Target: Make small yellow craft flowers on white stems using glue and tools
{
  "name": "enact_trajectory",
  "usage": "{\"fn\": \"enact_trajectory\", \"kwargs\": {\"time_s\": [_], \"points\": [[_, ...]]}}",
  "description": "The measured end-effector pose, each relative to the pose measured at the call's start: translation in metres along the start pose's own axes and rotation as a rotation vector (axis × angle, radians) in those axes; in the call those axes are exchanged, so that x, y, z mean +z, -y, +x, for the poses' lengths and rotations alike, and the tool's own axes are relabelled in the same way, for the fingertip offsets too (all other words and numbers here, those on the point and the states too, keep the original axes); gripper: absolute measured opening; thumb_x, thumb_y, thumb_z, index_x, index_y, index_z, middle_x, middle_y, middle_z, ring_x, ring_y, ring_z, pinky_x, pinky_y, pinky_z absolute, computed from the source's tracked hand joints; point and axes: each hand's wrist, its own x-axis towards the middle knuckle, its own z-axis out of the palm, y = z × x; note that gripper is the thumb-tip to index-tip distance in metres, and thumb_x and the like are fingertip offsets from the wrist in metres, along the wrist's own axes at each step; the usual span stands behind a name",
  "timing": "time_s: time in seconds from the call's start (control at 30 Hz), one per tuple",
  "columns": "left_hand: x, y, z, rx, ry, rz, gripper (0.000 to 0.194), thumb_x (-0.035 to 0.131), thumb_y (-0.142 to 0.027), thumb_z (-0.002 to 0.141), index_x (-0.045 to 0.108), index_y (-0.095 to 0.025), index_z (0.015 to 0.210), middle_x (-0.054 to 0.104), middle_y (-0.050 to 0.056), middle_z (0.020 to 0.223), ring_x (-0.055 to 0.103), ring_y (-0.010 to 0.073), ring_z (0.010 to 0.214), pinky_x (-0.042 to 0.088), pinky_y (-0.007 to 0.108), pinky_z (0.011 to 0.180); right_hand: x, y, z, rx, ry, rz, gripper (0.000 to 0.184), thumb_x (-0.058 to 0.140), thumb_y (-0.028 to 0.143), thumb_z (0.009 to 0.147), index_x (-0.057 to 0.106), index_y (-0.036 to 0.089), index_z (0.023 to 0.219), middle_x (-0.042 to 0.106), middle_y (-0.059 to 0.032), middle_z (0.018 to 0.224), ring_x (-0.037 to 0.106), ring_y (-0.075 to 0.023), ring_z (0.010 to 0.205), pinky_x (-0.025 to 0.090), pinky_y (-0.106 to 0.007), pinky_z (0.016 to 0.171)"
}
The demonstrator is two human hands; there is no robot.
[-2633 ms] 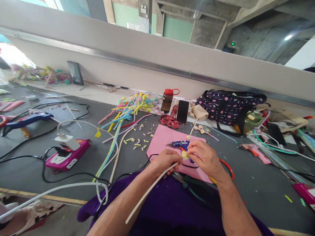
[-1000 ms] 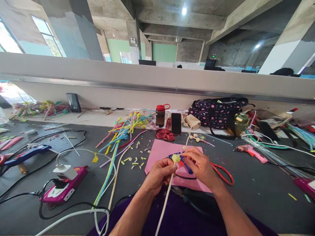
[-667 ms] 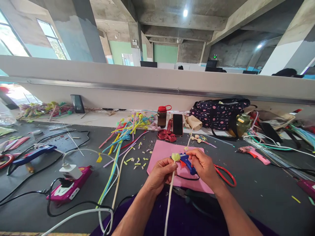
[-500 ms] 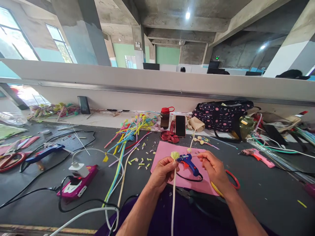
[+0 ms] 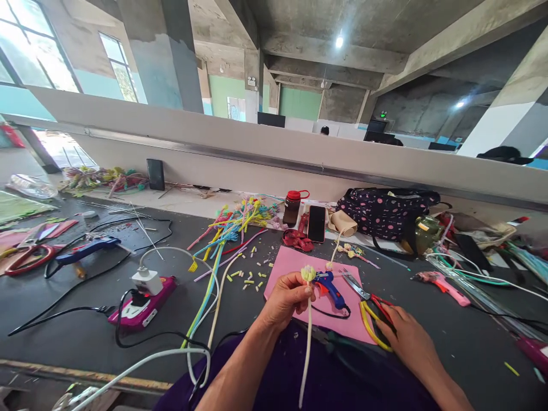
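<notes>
plainly, at the left of the dark grey table [image 5: 72, 328] lie red-handled scissors [image 5: 34, 246] and, just right of them, a blue hot-glue gun [image 5: 88, 251]. nearer, a magenta power strip [image 5: 168, 288] carries a white plug-in adapter [image 5: 146, 281]. farther off, left of the middle, a heap of colored fuzzy stems [image 5: 233, 226] spreads toward the near side, with small cut pieces [image 5: 247, 282] scattered to its right. near the middle, the left hand [image 5: 286, 299] has thumb and forefinger clamped on a cream fuzzy stem [image 5: 307, 354], just below its pale yellow-green flower head [image 5: 307, 274]; the stem hangs down toward the near edge, and the head stands upright above the fingers. behind and right of it, a second blue hot-glue gun [image 5: 331, 288] lies on a pink sheet [image 5: 338, 326]. beyond the sheet are a red-capped bottle [image 5: 291, 212] and a phone [image 5: 316, 224]. to the right, the right hand [image 5: 409, 337] is at the red and yellow handles of another pair of scissors [image 5: 365, 295], whose blades rest over the sheet; its fingers are lightly bent, and i cannot tell whether they grip. farther right lies a pink hot-glue gun [image 5: 444, 283].
</notes>
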Motion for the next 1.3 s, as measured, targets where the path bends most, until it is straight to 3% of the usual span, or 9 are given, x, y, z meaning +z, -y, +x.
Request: {"fn": "enact_trajectory", "kwargs": {"time_s": [0.3, 0.43, 0.67, 0.77, 0.83, 0.97, 1.07, 1.2, 1.3], "points": [[-0.003, -0.007, -0.001, 0.085, -0.07, -0.088, 0.032, 0.077, -0.033, 0.057, 0.053, -0.013, 0.063, 0.061, 0.0, 0.054, 0.041, 0.0028, 0.032, 0.021, 0.015, 0.031, -0.018, 0.0, 0.024, 0.219, 0.167, 0.086, 0.057, 0.049, 0.037, 0.074, 0.047, 0.015, 0.126, 0.062, -0.011, 0.108, 0.062, -0.0271, 0.092, 0.048, -0.037, 0.075], [-0.005, -0.013, -0.002, 0.129, -0.12, -0.135, 0.033, 0.076, -0.036, 0.059, 0.052, -0.014, 0.064, 0.064, 0.002, 0.06, 0.045, 0.0041, 0.033, 0.021, 0.014, 0.031, -0.024, -0.014, 0.026, 0.348, 0.241, 0.341, 0.064, 0.055, 0.04, 0.068, 0.048, 0.015, 0.126, 0.069, -0.0049, 0.083, 0.066, -0.0226, 0.072, 0.049, -0.03, 0.063], [-0.006, -0.015, -0.002, 0.148, -0.146, -0.188, 0.03, 0.075, -0.032, 0.062, 0.051, -0.014, 0.065, 0.066, 0.002, 0.059, 0.046, 0.0041, 0.033, 0.022, 0.013, 0.031, -0.043, -0.022, 0.024, 0.412, 0.307, 0.689, 0.069, 0.063, 0.05, 0.062, 0.055, 0.016, 0.122, 0.072, -0.005, 0.073, 0.068, -0.024, 0.065, 0.05, -0.027, 0.055], [-0.006, -0.015, -0.002, 0.145, -0.167, -0.194, 0.03, 0.075, -0.032, 0.061, 0.051, -0.015, 0.065, 0.066, 0.001, 0.058, 0.047, 0.0039, 0.033, 0.023, 0.013, 0.032, -0.054, -0.021, 0.018, 0.439, 0.357, 0.895, 0.07, 0.067, 0.051, 0.062, 0.053, 0.018, 0.122, 0.071, -0.0084, 0.093, 0.068, -0.026, 0.082, 0.053, -0.027, 0.063], [-0.006, -0.016, -0.002, 0.13, -0.164, -0.196, 0.03, 0.075, -0.032, 0.061, 0.052, -0.014, 0.065, 0.066, 0.001, 0.058, 0.047, 0.004, 0.033, 0.024, 0.013, 0.032, -0.061, -0.017, 0.011, 0.461, 0.242, 1.01, 0.071, 0.072, 0.049, 0.06, 0.052, 0.021, 0.122, 0.065, -0.0092, 0.111, 0.063, -0.0273, 0.098, 0.054, -0.026, 0.071], [-0.001, -0.013, -0.003, 0.075, -0.139, -0.169, 0.029, 0.075, -0.032, 0.061, 0.053, -0.014, 0.065, 0.067, 0.003, 0.061, 0.05, 0.0052, 0.035, 0.025, 0.013, 0.031, -0.07, 0.013, -0.001, 0.351, -0.008, 1.128, 0.096, 0.077, 0.048, 0.058, 0.029, 0.031, 0.139, 0.06, -0.0046, 0.1, 0.06, -0.022, 0.089, 0.054, -0.027, 0.07], [0.003, -0.008, -0.003, 0.038, -0.093, -0.124, 0.026, 0.075, -0.03, 0.062, 0.055, -0.013, 0.066, 0.067, 0.004, 0.064, 0.053, 0.0062, 0.038, 0.026, 0.014, 0.03, -0.076, 0.058, 0.0, 0.064, -0.133, 1.209, 0.113, 0.075, 0.062, 0.051, 0.016, 0.033, 0.143, 0.052, -0.0021, 0.1, 0.055, -0.0173, 0.081, 0.05, -0.032, 0.083], [0.006, -0.003, -0.002, 0.022, -0.048, -0.08, 0.023, 0.074, -0.03, 0.064, 0.06, -0.012, 0.067, 0.067, 0.004, 0.067, 0.054, 0.0063, 0.041, 0.029, 0.015, 0.032, -0.078, 0.124, 0.016, -0.143, -0.066, 1.208, 0.099, 0.064, 0.071, 0.057, 0.028, 0.029, 0.139, 0.046, -0.0071, 0.114, 0.051, -0.0222, 0.094, 0.044, -0.039, 0.089], [0.007, -0.001, -0.002, 0.013, -0.07, -0.066, 0.022, 0.074, -0.03, 0.064, 0.063, -0.011, 0.068, 0.067, 0.005, 0.068, 0.053, 0.0061, 0.043, 0.03, 0.015, 0.035, -0.069, 0.157, 0.028, -0.145, -0.058, 1.165, 0.089, 0.068, 0.062, 0.061, 0.032, 0.028, 0.134, 0.047, -0.0089, 0.117, 0.051, -0.0245, 0.097, 0.044, -0.039, 0.086]]}}
